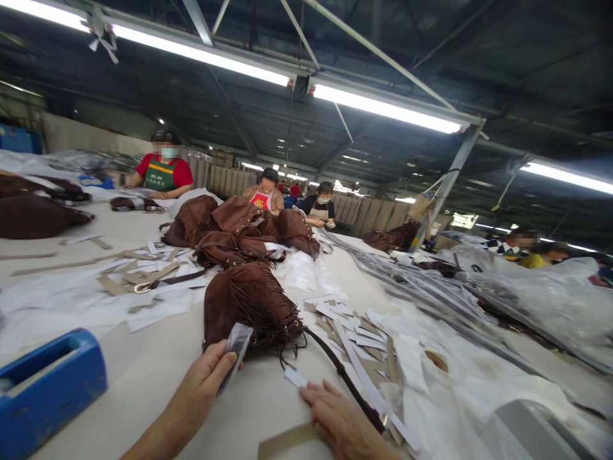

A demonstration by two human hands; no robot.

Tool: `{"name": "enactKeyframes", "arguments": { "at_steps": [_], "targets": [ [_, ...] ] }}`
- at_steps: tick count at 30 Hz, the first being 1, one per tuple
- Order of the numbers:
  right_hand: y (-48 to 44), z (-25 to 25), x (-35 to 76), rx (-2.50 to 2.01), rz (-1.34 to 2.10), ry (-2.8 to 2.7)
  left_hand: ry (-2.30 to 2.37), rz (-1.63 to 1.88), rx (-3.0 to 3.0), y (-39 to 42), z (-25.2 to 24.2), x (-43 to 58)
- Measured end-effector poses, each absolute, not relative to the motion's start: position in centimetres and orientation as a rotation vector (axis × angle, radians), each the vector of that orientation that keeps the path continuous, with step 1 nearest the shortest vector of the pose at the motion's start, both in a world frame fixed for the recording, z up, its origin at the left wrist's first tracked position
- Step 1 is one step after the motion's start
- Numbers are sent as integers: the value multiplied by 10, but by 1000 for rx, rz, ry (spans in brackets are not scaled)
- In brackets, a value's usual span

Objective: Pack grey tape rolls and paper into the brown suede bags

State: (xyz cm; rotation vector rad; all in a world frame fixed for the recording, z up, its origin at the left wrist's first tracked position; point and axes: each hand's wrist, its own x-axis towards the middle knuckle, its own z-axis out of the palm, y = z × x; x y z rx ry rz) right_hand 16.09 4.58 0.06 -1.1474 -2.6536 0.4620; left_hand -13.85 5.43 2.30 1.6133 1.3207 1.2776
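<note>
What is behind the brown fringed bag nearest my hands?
Behind the near bag lie more brown fringed bags in a heap, and whitish plastic. Whatever the near bag itself covers there can't be seen.

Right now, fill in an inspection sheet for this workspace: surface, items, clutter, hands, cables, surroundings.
Surface: pale tabletop, partly covered.
Job's things: brown fringed bag with dark strap; more brown bags piled behind.
Clutter: paper and cardboard scraps, plastic sheeting, blue dispenser at left.
Hands: left hand holds a small shiny packet; right hand is at the edge of a white slip.
Cables: nothing seen for certain; overhead is dim.
Surroundings: co-worker in a green apron, others beyond; lit tube lights overhead.
</note>
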Motion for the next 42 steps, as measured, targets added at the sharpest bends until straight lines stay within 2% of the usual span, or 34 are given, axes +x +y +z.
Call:
{"name": "enactKeyframes", "arguments": {
  "at_steps": [3, 5, 11, 19, 25, 42],
  "targets": [
    [52, 1, 180, -1337, 365, -2493, 1296, 1269, 1615, 53, 26, -137],
    [49, 10, 183, -1366, 437, -2303, 1271, 1257, 1622, 53, 27, -136],
    [32, 31, 146, -1343, 1307, -1636, 1180, 1240, 1589, 53, 24, -136],
    [48, 11, 118, -1022, 1781, -1567, 1064, 1256, 1307, 49, 28, -136],
    [51, 20, 80, -1095, 1630, -1684, 962, 1303, 1126, 49, 28, -140],
    [57, 37, 59, -1108, 1644, -1522, 955, 1309, 1072, 50, 34, -147]
  ]
}}
